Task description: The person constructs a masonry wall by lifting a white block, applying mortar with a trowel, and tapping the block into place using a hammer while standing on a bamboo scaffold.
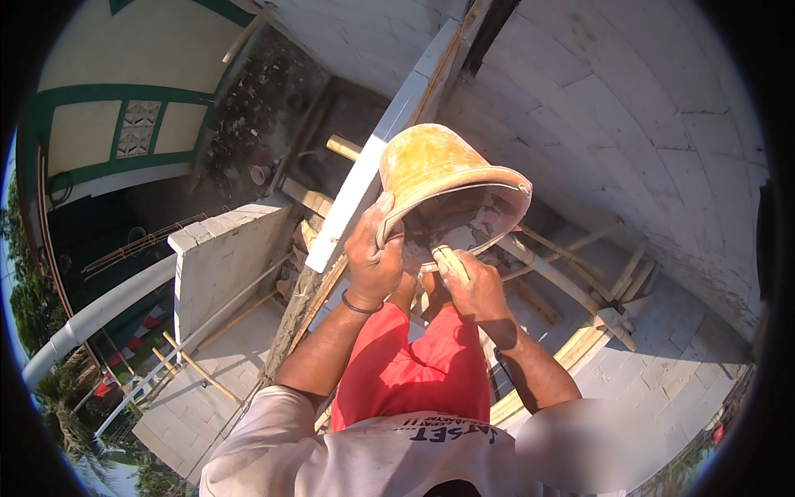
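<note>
We see the left hand with its fingers clenched on the rim of an orange bucket, which is tipped on its side with its mouth toward the person, above a white block wall. Just right of those fingers, the right hand has its fingers wrapped round a wooden tool handle reaching into the bucket's wet grey mortar.
</note>
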A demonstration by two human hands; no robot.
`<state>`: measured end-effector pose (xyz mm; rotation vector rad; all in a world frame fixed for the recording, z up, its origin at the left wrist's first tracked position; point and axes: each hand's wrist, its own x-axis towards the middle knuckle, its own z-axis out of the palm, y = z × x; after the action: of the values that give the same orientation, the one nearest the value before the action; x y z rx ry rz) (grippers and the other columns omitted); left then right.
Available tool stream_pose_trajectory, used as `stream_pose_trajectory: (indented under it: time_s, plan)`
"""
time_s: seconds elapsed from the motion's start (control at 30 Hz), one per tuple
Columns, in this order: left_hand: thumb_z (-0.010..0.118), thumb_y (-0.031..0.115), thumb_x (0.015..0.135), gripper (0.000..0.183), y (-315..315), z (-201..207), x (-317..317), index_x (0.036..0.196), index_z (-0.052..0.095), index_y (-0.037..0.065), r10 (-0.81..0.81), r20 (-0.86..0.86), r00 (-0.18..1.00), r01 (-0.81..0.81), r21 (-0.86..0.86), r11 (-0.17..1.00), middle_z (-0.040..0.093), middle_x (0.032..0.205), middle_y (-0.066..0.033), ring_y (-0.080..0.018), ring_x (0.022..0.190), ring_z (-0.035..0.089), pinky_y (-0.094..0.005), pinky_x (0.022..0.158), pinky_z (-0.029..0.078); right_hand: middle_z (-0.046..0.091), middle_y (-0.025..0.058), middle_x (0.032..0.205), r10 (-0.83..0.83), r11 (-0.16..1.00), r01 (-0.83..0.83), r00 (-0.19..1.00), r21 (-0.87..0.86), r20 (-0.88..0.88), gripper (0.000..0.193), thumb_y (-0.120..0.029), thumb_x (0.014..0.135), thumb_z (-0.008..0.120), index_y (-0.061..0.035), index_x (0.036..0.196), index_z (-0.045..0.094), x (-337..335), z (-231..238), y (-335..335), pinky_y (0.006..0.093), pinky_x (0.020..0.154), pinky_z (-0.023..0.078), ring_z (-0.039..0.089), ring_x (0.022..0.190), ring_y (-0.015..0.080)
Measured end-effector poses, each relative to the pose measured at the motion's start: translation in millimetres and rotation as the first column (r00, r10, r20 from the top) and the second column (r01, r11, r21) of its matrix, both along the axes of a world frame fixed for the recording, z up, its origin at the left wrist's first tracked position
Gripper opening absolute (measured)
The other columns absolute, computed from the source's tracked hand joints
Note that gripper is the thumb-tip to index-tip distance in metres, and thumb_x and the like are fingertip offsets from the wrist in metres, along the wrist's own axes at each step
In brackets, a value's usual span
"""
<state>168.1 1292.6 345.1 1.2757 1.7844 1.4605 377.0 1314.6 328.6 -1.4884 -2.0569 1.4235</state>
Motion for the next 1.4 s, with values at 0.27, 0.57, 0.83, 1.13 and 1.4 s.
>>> stream_pose_trajectory:
  time_s: [0.27, 0.57, 0.83, 1.13, 1.4]
  plan:
    - [0.061, -0.002, 0.082, 0.04, -21.7, -14.2, -24.4, 0.122, 0.062, -0.007, 0.036, -0.063, 0.997, -0.04, -0.058, 0.998, 0.067, 0.106, -0.02, -0.0257, 0.093, 0.068, -0.034, 0.079, 0.054, 0.068, 0.0148, 0.096, 0.079, 0.942, -0.185, 0.933, 0.28, 0.351, 0.042, -0.025, 0.083, 0.072, -0.0063, 0.12, 0.063, 7.5, 24.9, 6.6, 0.0453, 0.077, 0.049, 0.067, 0.084, 0.0348]
    - [0.057, -0.008, 0.076, 0.05, -9.3, 1.4, -40.0, 0.125, 0.062, -0.003, -0.045, -0.095, 0.994, 0.048, 0.027, 0.998, 0.062, 0.124, -0.0277, -0.0369, 0.113, 0.065, -0.0376, 0.09, 0.054, 0.06, 0.0121, 0.091, 0.226, 0.82, -0.452, 0.819, 0.35, 0.528, 0.045, -0.025, 0.082, 0.074, -0.0073, 0.121, 0.06, 3.5, 49.8, 31.8, 0.0465, 0.077, 0.046, 0.064, 0.088, 0.0302]
    - [0.058, -0.005, 0.079, 0.048, 7.2, 31.4, -53.2, 0.127, 0.061, -0.003, -0.136, -0.285, 0.949, 0.198, 0.202, 0.959, 0.059, 0.13, -0.0301, -0.0348, 0.114, 0.065, -0.0355, 0.086, 0.056, 0.067, 0.0174, 0.081, 0.146, 0.911, -0.264, 0.925, 0.317, 0.351, 0.031, -0.022, 0.078, 0.072, -0.0022, 0.102, 0.068, -3.0, 23.5, 26.6, 0.0469, 0.07, 0.051, 0.066, 0.075, 0.0363]
    - [0.053, 0.008, 0.092, 0.041, -2.9, 28.8, -49.4, 0.129, 0.058, -0.007, -0.028, -0.016, 0.999, 0.028, 0.05, 0.998, 0.06, 0.131, -0.0213, -0.0151, 0.09, 0.063, -0.0294, 0.082, 0.052, 0.07, 0.0202, 0.091, -0.091, 0.994, 0.075, 0.972, -0.083, -0.215, 0.034, -0.021, 0.083, 0.072, 0.0013, 0.107, 0.066, -17.5, 27.0, -1.7, 0.0405, 0.078, 0.054, 0.069, 0.086, 0.0365]
    - [0.053, 0.016, 0.103, 0.04, -79.9, -25.7, -17.0, 0.136, 0.05, -0.006, 0.376, 0.367, 0.851, -0.271, -0.306, 0.913, 0.061, 0.126, -0.0115, -0.0154, 0.111, 0.058, -0.031, 0.096, 0.045, 0.071, 0.0141, 0.101, -0.201, 0.894, 0.12, 0.968, -0.431, -0.148, 0.043, -0.019, 0.082, 0.078, -0.0029, 0.119, 0.064, 30.7, 8.5, -77.3, 0.0329, 0.08, 0.054, 0.07, 0.089, 0.0208]
